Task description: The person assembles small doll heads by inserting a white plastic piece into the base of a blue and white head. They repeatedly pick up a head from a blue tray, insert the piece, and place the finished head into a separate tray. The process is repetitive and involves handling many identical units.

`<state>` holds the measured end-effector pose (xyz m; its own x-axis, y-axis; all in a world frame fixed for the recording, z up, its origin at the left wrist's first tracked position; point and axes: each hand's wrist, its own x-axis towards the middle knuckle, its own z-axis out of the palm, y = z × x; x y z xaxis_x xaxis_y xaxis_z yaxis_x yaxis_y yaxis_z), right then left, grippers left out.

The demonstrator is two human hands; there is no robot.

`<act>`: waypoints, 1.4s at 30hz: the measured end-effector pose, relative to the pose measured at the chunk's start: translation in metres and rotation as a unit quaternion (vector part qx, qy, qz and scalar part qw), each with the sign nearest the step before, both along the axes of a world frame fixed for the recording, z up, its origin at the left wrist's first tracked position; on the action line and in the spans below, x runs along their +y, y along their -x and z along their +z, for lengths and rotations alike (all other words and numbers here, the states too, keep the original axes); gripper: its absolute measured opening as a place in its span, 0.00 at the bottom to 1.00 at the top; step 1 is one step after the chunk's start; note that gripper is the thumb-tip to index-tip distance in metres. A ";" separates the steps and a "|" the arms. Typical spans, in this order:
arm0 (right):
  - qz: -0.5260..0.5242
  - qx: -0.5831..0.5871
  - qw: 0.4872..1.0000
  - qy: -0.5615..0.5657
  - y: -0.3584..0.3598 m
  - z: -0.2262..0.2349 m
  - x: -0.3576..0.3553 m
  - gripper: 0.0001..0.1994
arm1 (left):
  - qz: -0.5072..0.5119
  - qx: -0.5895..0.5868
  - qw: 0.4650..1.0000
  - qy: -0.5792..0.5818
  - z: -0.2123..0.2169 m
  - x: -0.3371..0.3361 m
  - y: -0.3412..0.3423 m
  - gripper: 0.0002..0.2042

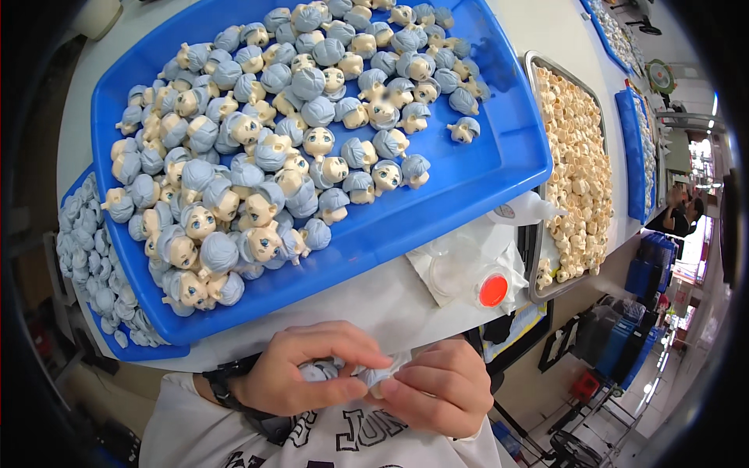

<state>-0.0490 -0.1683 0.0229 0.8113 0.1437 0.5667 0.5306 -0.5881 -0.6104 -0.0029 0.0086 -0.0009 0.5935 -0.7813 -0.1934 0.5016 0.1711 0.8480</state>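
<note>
My left hand (308,369) and my right hand (441,386) meet close to my chest at the bottom of the head view. Between their fingertips sits a small doll head with blue-grey hair (373,376), partly hidden by my fingers; a second blue-grey piece (318,372) shows under my left fingers. A dark watch is on my left wrist. Directly above my hands lies a large blue tray (468,179) heaped with several finished doll heads (257,164), pale faces and blue-grey hair.
A lower blue tray (144,351) at the left holds several loose blue-grey hair pieces. A metal tray (538,273) at the right is full of cream doll parts. A white cloth with a clear dish and a red-capped container (493,290) lies between. People stand far right.
</note>
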 end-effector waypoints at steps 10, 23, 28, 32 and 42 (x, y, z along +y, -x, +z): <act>-0.006 0.089 0.996 0.026 0.014 -0.003 0.001 0.19 | -0.033 0.200 0.979 0.035 0.011 -0.002 0.012 0.27; 0.007 0.020 0.999 0.024 0.018 0.005 0.021 0.19 | -0.107 0.158 0.976 0.102 -0.002 0.026 0.027 0.17; 0.051 0.031 0.998 0.020 0.012 0.016 0.019 0.19 | -0.174 0.126 0.976 0.016 0.012 0.032 0.020 0.18; 0.060 0.064 0.996 -0.030 0.000 0.015 0.028 0.24 | -0.078 0.142 0.987 0.000 0.021 0.037 0.018 0.15; -0.387 0.088 0.918 0.027 0.026 0.016 -0.090 0.15 | 0.202 0.268 0.871 0.359 0.022 0.018 0.003 0.29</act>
